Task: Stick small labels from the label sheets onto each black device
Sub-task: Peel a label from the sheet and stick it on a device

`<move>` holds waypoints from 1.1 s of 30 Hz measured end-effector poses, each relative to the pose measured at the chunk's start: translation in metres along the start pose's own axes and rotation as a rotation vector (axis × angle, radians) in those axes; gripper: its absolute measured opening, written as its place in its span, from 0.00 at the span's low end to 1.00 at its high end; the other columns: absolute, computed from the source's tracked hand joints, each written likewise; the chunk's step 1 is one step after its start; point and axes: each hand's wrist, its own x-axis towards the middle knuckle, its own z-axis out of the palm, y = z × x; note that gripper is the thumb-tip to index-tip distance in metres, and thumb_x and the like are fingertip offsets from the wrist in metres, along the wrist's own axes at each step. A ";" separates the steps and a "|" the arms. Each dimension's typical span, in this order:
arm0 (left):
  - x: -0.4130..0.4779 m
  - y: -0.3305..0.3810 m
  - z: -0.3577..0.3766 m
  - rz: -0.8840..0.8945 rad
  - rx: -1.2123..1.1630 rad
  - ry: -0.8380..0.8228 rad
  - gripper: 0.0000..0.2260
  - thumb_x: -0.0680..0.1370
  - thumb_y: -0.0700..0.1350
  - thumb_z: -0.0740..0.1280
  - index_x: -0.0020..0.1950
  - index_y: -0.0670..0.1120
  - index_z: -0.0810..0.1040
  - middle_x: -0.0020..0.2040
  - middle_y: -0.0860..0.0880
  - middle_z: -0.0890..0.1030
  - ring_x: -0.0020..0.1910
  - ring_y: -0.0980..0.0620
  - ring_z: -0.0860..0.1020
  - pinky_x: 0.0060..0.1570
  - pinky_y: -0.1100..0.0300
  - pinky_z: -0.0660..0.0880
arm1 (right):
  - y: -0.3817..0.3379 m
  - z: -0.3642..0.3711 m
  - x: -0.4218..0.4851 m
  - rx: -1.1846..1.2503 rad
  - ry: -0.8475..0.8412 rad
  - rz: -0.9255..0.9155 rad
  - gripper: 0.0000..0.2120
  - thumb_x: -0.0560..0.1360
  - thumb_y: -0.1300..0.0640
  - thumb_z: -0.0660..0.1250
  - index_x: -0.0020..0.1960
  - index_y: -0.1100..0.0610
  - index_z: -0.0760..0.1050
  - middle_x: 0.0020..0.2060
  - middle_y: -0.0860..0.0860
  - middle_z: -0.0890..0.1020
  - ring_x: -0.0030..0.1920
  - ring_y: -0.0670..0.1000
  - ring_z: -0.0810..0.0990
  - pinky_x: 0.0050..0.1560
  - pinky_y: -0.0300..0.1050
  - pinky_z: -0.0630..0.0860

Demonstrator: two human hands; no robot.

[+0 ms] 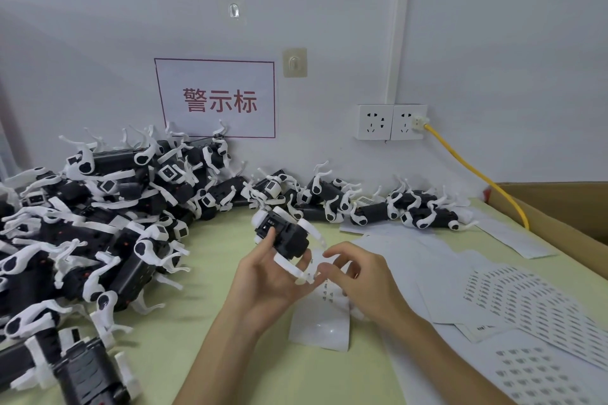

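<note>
Left hand (273, 276), palm up, grips a black device (289, 237) as the right hand (362, 276) curls its fingers close beside.

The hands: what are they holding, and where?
The left hand grips a black device, thumb on one side, fingers under its body. The right hand pinches its fingertips together beside it; whether they hold anything cannot be told.

Matt black plastic device (289, 237); paper label sheets (523, 309).

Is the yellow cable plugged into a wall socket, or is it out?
Plugged in. The yellow cable ends in a pale plug seated in the right socket; the left socket has nothing in it.
</note>
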 end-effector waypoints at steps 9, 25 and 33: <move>-0.001 0.004 0.002 0.033 0.055 0.039 0.14 0.70 0.51 0.80 0.51 0.45 0.87 0.52 0.48 0.84 0.44 0.48 0.82 0.53 0.47 0.79 | 0.000 -0.006 0.001 -0.025 -0.002 -0.023 0.17 0.66 0.29 0.70 0.48 0.39 0.80 0.38 0.42 0.82 0.29 0.43 0.73 0.35 0.33 0.72; -0.002 -0.004 0.008 0.133 0.348 0.075 0.15 0.79 0.54 0.68 0.55 0.46 0.87 0.52 0.45 0.85 0.49 0.50 0.84 0.61 0.48 0.76 | -0.013 -0.002 0.002 0.383 -0.022 0.275 0.08 0.76 0.58 0.74 0.39 0.52 0.85 0.34 0.52 0.84 0.28 0.52 0.78 0.33 0.42 0.77; 0.000 -0.006 0.009 0.139 0.391 0.070 0.18 0.76 0.56 0.71 0.57 0.45 0.87 0.55 0.44 0.84 0.54 0.47 0.83 0.68 0.44 0.71 | -0.015 0.000 0.000 0.422 -0.074 0.355 0.06 0.75 0.59 0.75 0.40 0.52 0.86 0.35 0.53 0.84 0.29 0.52 0.77 0.34 0.41 0.76</move>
